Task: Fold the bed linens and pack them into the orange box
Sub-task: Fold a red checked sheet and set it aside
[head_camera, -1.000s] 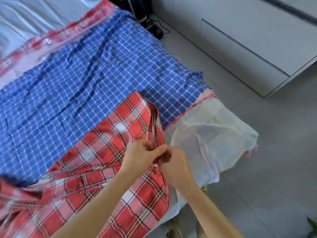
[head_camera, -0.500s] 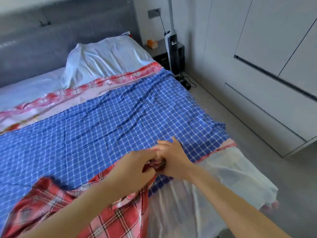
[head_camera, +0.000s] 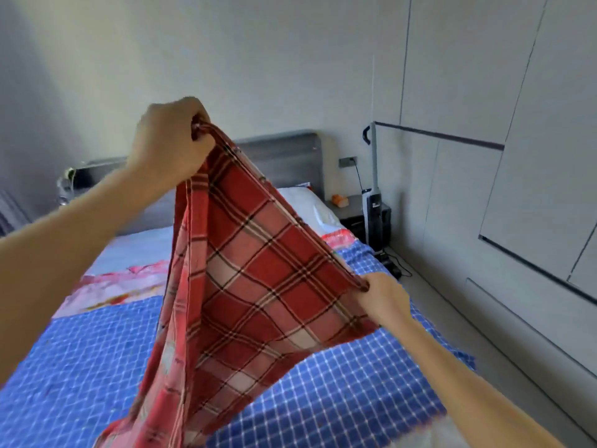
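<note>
Hands: left hand [head_camera: 168, 140] and right hand [head_camera: 382, 297] grip red plaid linen [head_camera: 255, 279] (raised over bed [head_camera: 339, 389]).

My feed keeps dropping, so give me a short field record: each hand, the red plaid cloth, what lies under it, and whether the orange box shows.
left hand: raised high, grips one corner of the red plaid linen
right hand: lower, pinches the far end of the same edge
red plaid linen: top edge stretched between the hands, the rest hangs down
underneath: blue checked sheet, spread out
orange box: not in view
</note>
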